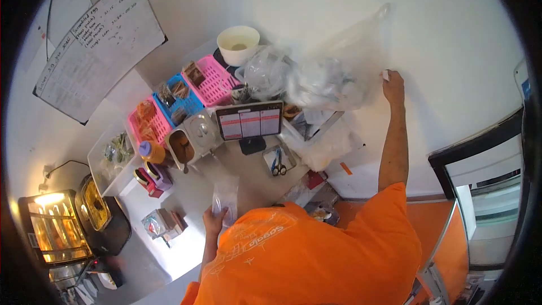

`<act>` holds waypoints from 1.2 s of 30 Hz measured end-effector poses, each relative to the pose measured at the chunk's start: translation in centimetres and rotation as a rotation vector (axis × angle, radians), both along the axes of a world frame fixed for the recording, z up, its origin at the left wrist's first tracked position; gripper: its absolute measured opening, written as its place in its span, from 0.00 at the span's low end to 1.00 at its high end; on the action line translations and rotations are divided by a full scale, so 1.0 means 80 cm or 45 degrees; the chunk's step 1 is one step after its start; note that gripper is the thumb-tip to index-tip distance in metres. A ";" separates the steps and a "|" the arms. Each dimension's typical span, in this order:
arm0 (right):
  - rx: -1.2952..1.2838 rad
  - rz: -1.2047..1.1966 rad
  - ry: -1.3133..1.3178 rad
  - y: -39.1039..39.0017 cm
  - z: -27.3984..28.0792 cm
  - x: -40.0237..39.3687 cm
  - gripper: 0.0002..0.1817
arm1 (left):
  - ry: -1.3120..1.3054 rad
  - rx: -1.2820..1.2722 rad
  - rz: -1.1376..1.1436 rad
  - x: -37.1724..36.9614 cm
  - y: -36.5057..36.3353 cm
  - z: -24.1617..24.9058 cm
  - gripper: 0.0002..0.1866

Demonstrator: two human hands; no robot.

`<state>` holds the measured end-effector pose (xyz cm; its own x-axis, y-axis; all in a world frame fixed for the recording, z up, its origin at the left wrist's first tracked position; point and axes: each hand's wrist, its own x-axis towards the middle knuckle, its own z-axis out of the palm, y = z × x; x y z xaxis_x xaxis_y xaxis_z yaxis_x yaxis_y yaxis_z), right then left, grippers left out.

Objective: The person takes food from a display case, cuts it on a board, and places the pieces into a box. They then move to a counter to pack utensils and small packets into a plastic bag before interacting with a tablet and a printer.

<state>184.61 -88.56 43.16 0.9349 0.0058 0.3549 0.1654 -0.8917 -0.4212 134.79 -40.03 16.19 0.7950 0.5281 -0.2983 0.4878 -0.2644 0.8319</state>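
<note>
My left hand (214, 220), low in the middle, is closed on a clear plastic pouch (227, 197) at the edge of the counter (197, 178). On the right, my right hand (394, 86) is raised at the end of an outstretched arm, close to the pale wall. Its fingers pinch a small white piece (386, 75) that is too small to identify. Large clear plastic bags (327, 82) lie just left of that hand. A tablet (250, 121) on a stand and blue-handled scissors (278, 164) are beyond the pouch.
Pink (217, 82) and blue baskets (189, 100) stand along the back, near a cream bowl (238, 45). Metal containers (200, 131) sit left of the tablet. A lit glass warmer (58, 226) is far left. Above hangs a whiteboard (101, 45). A dark-framed opening (480, 141) is at right.
</note>
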 end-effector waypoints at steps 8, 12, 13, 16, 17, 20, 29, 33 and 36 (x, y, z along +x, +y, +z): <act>0.117 0.333 -0.420 0.007 -0.099 -0.039 0.29 | -0.227 -0.103 0.025 0.034 -0.013 -0.010 0.16; 0.047 0.547 -1.021 0.129 -0.103 -0.115 0.35 | -0.156 -0.099 0.047 0.033 -0.029 -0.004 0.16; -0.038 0.683 -0.998 0.152 -0.108 -0.124 0.36 | -0.169 -0.109 0.062 0.030 -0.031 -0.006 0.15; -0.504 0.434 -0.497 0.188 -0.121 -0.091 0.37 | -0.169 -0.155 0.075 0.024 -0.038 0.005 0.15; -0.600 0.281 -0.365 0.199 -0.131 -0.064 0.35 | -0.172 -0.175 0.078 0.025 -0.039 0.009 0.15; -0.629 0.074 -0.275 0.225 -0.138 -0.009 0.34 | -0.159 -0.032 0.065 0.017 -0.033 0.006 0.14; -0.284 0.812 -0.322 0.383 -0.182 -0.003 0.37 | -0.183 -0.053 0.399 -0.035 -0.041 0.015 0.15; -0.249 0.513 0.519 0.425 -0.229 0.062 0.24 | -0.007 0.040 0.376 -0.037 -0.039 0.021 0.16; 0.135 0.488 0.275 0.419 -0.311 0.172 0.15 | 0.086 0.125 0.355 -0.043 -0.021 -0.005 0.18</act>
<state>198.33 -55.06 18.32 0.9251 0.3399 0.1693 0.3734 -0.7336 -0.5678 131.39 -41.67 15.76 0.5955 0.7521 -0.2824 0.6064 -0.1903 0.7720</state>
